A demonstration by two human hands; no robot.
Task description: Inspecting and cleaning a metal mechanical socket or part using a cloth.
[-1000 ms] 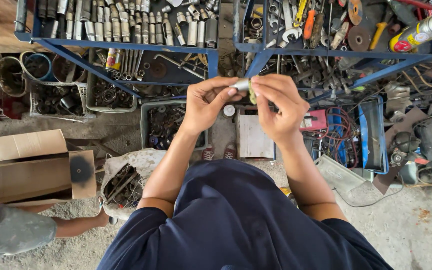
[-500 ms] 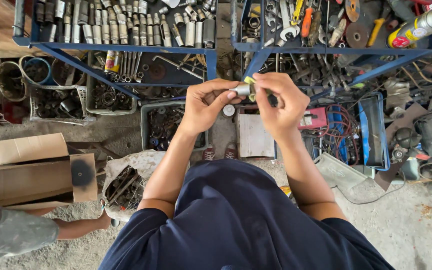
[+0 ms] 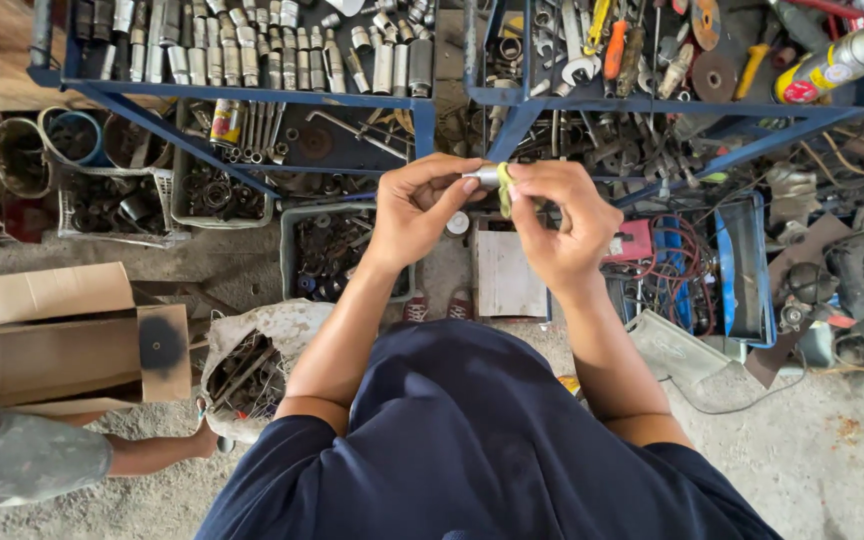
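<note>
- Left hand raised in front of the chest, fingertips pinched tight on one end of a small metal socket.
- Right hand opposite it, fingers closed on a yellow-green rag that is pressed against the socket's other end.
- Socket sits between the two hands, roughly level, mid-frame, held in the air over the floor items, just near of the blue rack.
- The hands meet at the socket; thumbs and forefingers hide most of it, so its far end can't be made out.
- Far left tray of the rack: rows of sockets and extension bars.
- Far right tray: spanners, screwdrivers, grinding discs.
- Under the rack: grey bin of small metal parts, baskets of scrap to the left.
- Near left: open cardboard box, sack of rusty parts beside it.
- Another person's leg at near left, touching nothing in hand.
</note>
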